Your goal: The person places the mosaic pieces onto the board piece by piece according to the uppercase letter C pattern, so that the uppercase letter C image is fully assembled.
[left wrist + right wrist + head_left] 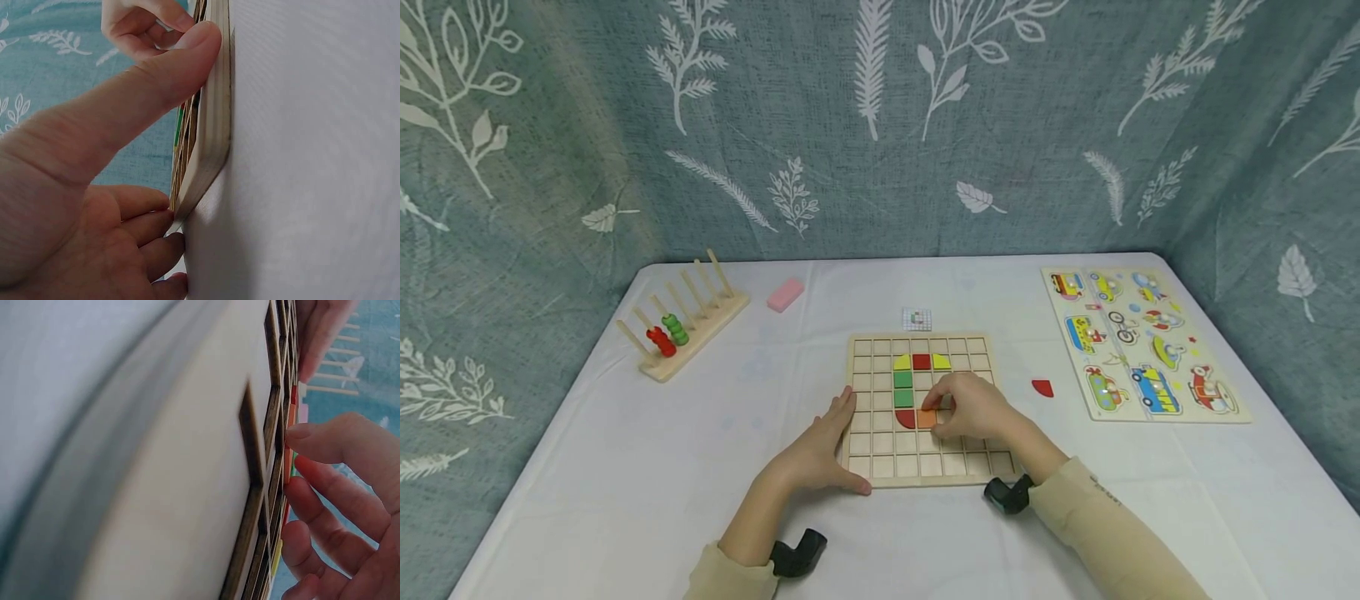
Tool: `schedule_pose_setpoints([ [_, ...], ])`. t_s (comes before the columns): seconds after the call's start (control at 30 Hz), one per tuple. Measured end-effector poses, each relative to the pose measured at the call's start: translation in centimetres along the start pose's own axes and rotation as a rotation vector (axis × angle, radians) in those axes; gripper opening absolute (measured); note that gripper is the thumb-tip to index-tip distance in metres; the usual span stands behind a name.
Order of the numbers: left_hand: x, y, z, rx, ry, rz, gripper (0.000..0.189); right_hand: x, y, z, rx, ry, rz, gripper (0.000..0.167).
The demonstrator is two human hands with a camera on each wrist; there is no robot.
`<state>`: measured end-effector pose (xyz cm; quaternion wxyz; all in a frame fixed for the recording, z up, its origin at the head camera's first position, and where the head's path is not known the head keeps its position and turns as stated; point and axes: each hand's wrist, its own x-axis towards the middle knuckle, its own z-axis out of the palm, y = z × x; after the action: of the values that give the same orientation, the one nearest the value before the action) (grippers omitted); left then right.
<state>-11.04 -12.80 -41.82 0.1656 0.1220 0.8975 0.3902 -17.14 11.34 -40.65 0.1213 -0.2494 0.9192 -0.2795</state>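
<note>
A wooden grid board (880, 467) lies flat on the white table. Set in its cells are yellow quarter-round tiles, a red square, two green squares (903, 389) and a red quarter-round (906, 418). Beside that last tile, my right hand (973, 408) pinches an orange square tile (927, 419) between thumb and fingers, right at the grid. In the right wrist view the thumb meets one edge of the orange tile (288, 456). My left hand (820, 450) rests spread against the board's left side, its thumb (181, 59) along the near edge, fingers nearly straight.
A loose red quarter-round tile (1042, 388) lies right of the board, before a vehicle picture puzzle (1078, 367). Behind the board is a small pattern card (917, 319). Back left stand a peg rack (700, 333) with red and green beads and a pink block (786, 295).
</note>
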Motion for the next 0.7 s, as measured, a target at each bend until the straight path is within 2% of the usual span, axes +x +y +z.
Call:
schedule_pose_setpoints([
  [0.3,0.0,0.0,-0.1,-0.001,-0.001,0.011,0.126,-0.3,0.2,-0.2,0.038,0.005,0.004,0.022],
  [0.5,-0.1,0.2,-0.1,-0.01,0.002,0.018,0.126,-0.6,0.3,-0.7,0.049,0.01,0.036,0.025],
  [0.7,-0.1,0.2,-0.1,-0.008,0.004,0.017,0.126,-1.1,1.1,-1.3,0.072,0.041,0.051,0.026],
])
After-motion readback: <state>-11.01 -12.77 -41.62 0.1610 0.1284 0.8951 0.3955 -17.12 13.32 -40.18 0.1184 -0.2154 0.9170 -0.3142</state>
